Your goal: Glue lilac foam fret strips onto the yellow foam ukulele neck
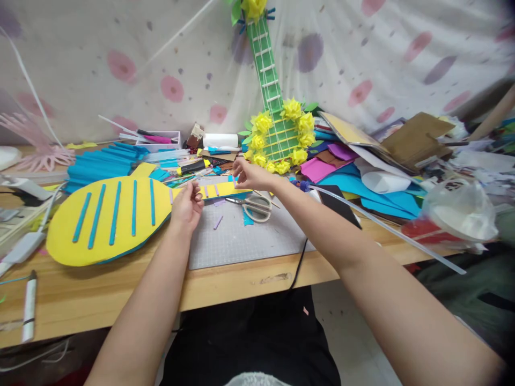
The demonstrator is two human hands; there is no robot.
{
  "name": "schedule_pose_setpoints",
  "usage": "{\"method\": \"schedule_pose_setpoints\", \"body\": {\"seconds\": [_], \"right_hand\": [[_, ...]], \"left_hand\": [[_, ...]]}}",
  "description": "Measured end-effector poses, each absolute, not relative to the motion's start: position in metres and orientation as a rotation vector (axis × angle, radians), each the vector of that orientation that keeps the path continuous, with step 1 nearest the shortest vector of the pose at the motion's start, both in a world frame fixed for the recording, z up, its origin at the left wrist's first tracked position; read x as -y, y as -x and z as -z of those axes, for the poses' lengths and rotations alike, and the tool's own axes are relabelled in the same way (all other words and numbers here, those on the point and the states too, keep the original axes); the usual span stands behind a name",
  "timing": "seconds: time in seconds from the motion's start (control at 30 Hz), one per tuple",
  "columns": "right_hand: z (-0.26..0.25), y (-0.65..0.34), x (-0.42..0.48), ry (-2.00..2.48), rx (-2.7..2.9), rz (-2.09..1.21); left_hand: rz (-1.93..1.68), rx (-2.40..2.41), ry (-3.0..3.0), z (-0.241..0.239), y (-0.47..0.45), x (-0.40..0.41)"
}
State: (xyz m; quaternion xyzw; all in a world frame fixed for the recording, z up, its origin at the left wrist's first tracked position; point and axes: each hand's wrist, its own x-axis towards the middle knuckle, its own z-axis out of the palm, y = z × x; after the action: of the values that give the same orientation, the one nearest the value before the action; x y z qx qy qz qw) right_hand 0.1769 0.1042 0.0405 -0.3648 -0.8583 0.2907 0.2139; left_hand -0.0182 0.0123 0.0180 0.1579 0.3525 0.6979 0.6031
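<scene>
While two hands (187,208) (253,175) curl at one yellow cutout (125,215) | five blue strips (116,213) | one scissors (247,202) | pinch: cannot tell

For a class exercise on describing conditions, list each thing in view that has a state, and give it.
Yellow guitar shape: lying flat.
Green guitar: upright, slightly tilted, strung.
Scissors: lying down; blade opening unclear.
Purple strip: loose on the mat.
Blue paper at left: pleated.
White roll: on its side.
Left hand: fingers curled.
Right hand: fingers bent.
</scene>
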Motion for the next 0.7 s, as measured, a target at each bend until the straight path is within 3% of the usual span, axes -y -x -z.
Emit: {"method": "schedule_pose_setpoints", "body": {"seconds": [0.33, 0.7], "right_hand": [[-0.036, -0.140, -0.106, 1.043, 2.841, -0.165], [-0.037, -0.138, -0.114, 1.021, 2.943, -0.094]], "left_hand": [[-1.784, -1.013, -0.365, -0.014, 0.029, -0.017], [-1.762, -1.026, -0.342, -0.013, 0.030, -0.018]]}}
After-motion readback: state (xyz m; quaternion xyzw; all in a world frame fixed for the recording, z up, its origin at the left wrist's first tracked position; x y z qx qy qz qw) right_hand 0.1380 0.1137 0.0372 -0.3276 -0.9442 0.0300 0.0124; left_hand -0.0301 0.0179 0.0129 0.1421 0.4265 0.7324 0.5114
